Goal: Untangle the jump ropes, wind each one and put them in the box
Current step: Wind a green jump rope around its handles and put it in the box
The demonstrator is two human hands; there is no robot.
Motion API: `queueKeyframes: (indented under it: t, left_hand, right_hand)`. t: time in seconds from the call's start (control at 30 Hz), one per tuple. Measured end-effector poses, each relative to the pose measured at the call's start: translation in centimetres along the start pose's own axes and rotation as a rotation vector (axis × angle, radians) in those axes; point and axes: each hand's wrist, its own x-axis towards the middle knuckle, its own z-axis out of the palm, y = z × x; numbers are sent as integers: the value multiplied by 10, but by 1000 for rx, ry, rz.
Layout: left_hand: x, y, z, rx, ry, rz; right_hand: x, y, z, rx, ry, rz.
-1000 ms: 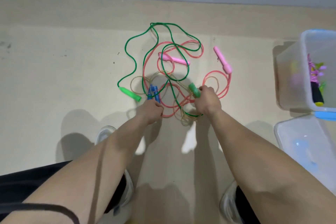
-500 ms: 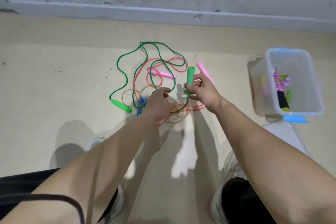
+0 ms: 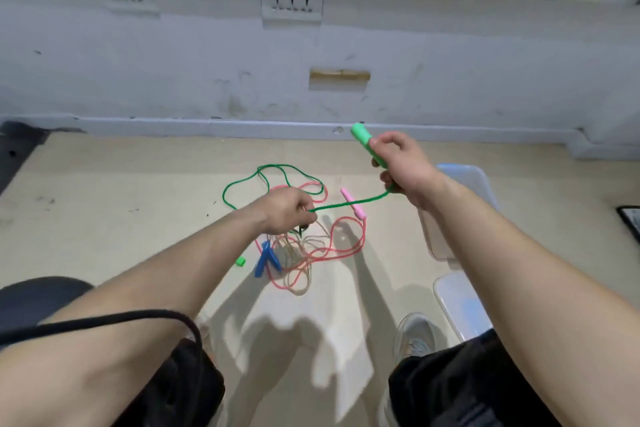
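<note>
No readable text, label, brand, number or sign anywhere in view.

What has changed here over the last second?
The right hand lifted the green handle off the floor, up and rightward. The left hand left the blue handles and now pinches the green rope, drawn taut between both hands. The pink handle, blue handles and second green handle stayed on the floor.
</note>
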Motion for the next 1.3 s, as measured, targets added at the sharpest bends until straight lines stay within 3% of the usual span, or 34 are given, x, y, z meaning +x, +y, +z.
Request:
queueKeyframes:
  t: [0.1, 0.2, 0.37, 0.43, 0.5, 0.6, 0.77, 0.87, 0.93, 1.0, 1.07, 1.13, 1.23, 1.3]
  left_hand:
    - [-20, 22, -26, -285, 4, 99]
    - [-37, 43, -47, -626, 18, 116]
    - [-40, 55, -63, -980, 130, 147]
    - [-35, 51, -62, -1079, 174, 125]
    - [-27, 48, -59, -1150, 220, 100]
    - [-12, 38, -52, -1086, 203, 58]
    - [-7, 13, -26, -570, -313, 21]
    - [-7, -8, -20, -174, -355, 42]
    - [-6, -14, -24, -283, -267, -39]
    - [-5, -13, -33, -567, -169, -98]
    - [-4, -6, -43, -839, -92, -122]
    - [-4, 1, -51, -1079, -36, -135]
    - [-3, 11, -58, -1285, 10, -154]
    - [-1, 15, -60, -1349, 52, -160]
  right_hand:
    - [-24, -1, -12, -244, -99, 57]
    - [-40, 7, -5, -108, -209, 78]
    - [-39, 18, 22, 153, -413, 75]
    - [-35, 24, 30, 126, -516, 61]
    - [-29, 26, 34, 102, -486, -2]
    - [-18, 18, 37, 309, -417, -28]
    - [-1, -2, 36, 689, -330, -12]
    - [16, -1, 25, 753, -118, -14]
    - [28, 8, 17, 667, 67, 20]
    - [34, 19, 16, 583, 155, 135]
    - [30, 26, 22, 429, 81, 260]
    - [19, 28, 31, 204, -143, 291]
    - [0, 27, 49, 81, -471, 186]
    - [-4, 27, 58, 12, -523, 98]
